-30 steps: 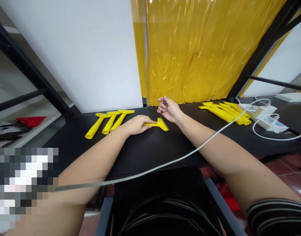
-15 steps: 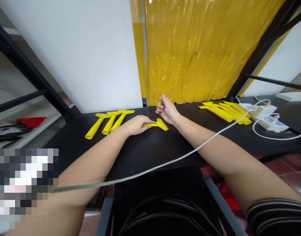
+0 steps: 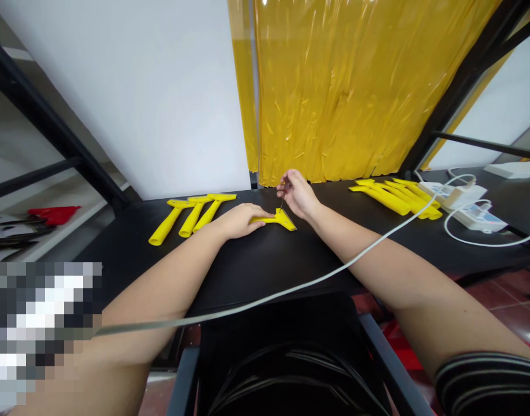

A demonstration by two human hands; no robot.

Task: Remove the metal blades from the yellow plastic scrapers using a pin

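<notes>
A yellow scraper (image 3: 285, 220) with a wide head and a metal blade edge lies on the black table. My left hand (image 3: 241, 221) is closed over its handle and presses it down, hiding most of that handle. Above the scraper's head, my right hand (image 3: 300, 196) grips a thin screwdriver (image 3: 282, 203), its shaft pointing down and its tip at the head. The fingers cover most of the screwdriver's handle.
Three yellow scrapers (image 3: 188, 222) lie to the left. Several more yellow scrapers (image 3: 388, 198) are piled at the right, beside a white power strip (image 3: 477, 215). A white cable (image 3: 308, 283) crosses in front of both forearms. A yellow plastic curtain (image 3: 334, 98) hangs behind the table.
My right hand has turned slightly, its fingers loosened a little around the screwdriver, which stays on the scraper's head. My left hand and the scraper have stayed in place.
</notes>
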